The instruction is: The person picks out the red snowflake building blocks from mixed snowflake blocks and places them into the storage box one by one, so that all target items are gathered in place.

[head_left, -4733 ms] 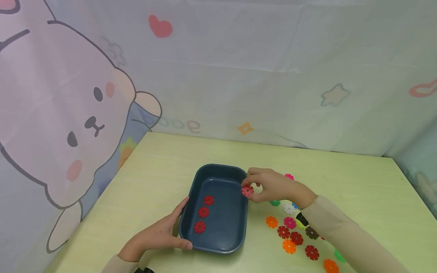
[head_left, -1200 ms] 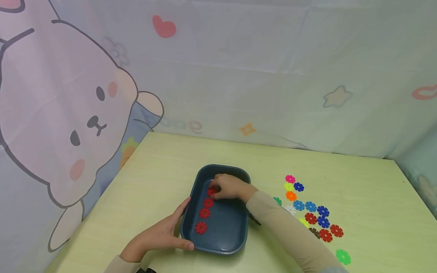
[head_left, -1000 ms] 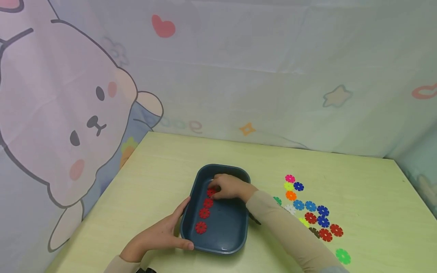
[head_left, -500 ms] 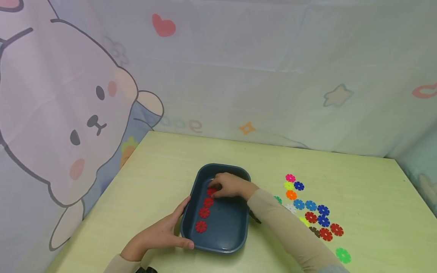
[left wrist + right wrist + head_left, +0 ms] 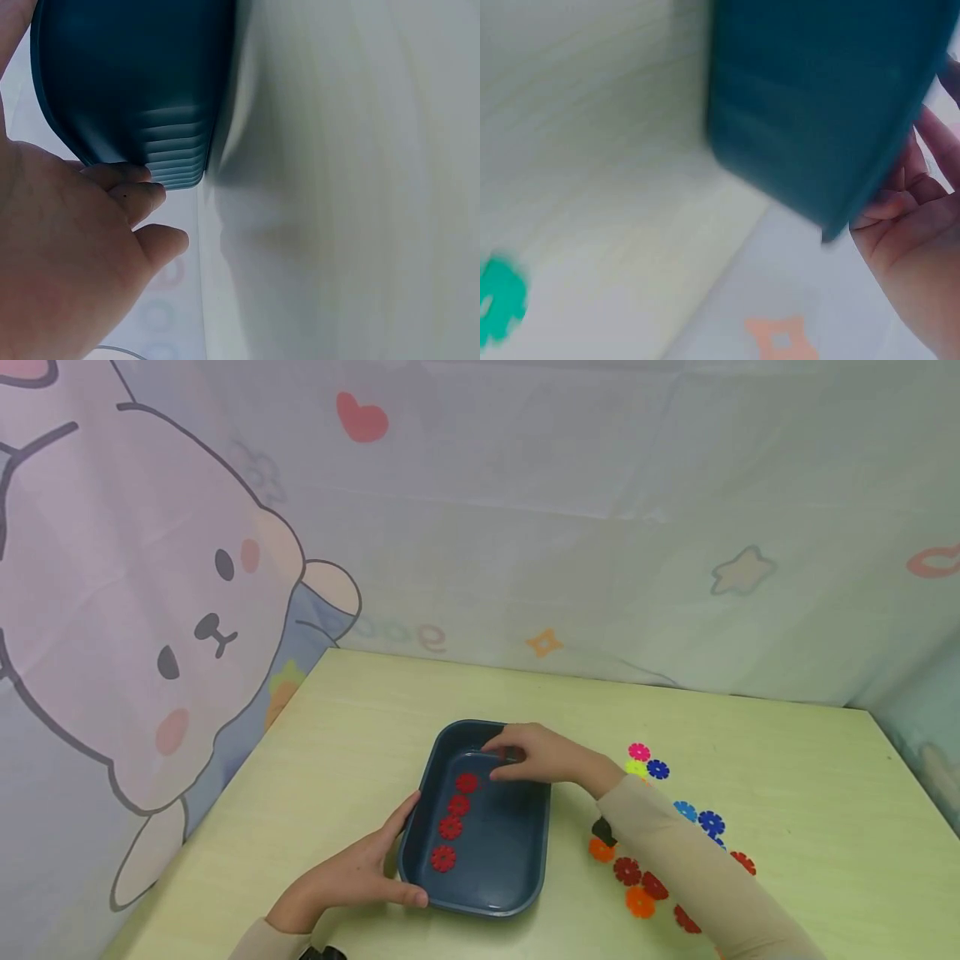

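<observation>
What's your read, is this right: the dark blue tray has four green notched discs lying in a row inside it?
Not quite, the colour is off: the four notched discs are red, not green, as the head view shows. They do lie in a row inside the dark blue tray.

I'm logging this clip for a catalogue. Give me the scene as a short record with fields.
Container: dark blue tray on a pale table
Tray contents: four red pieces in a line along the left side
Left hand: holds the tray's near left corner
Right hand: over the tray's far right part, thumb and index fingertips apart; unclear whether it holds anything
Loose pieces: right of the tray, mixed colours, partly hidden by the right sleeve
Backdrop: printed cloth
</observation>
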Demonstrator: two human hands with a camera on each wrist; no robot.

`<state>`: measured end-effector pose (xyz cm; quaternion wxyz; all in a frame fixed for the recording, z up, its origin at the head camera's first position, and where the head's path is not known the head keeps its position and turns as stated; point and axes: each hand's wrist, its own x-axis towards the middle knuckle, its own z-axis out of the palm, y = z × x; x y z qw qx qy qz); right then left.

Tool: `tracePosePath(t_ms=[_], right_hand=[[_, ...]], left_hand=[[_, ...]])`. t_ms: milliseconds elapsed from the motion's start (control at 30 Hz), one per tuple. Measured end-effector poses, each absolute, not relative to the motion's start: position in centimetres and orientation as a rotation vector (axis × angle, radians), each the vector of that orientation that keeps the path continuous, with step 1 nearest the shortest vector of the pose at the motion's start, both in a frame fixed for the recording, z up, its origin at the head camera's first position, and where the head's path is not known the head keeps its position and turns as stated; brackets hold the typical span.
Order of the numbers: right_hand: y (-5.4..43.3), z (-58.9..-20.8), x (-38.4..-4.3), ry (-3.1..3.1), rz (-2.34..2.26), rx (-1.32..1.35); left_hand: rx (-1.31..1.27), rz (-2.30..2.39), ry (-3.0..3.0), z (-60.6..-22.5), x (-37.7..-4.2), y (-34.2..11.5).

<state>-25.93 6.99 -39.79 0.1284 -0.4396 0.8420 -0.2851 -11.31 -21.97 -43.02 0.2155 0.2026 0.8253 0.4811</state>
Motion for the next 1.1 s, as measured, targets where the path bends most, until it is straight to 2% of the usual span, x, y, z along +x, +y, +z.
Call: tracePosePath(t_ms=[533, 1100], right_hand=[[15.6, -38.9, -21.8, 2.518, -0.840, -1.145], [20.0, -40.5, -17.9, 2.471, -0.894, -1.048]], left_hand=[[0.555, 1.305, 2.311, -43.0, -11.3, -22.0], [0.548, 1.295, 2.319, -42.9, -11.3, -21.8]])
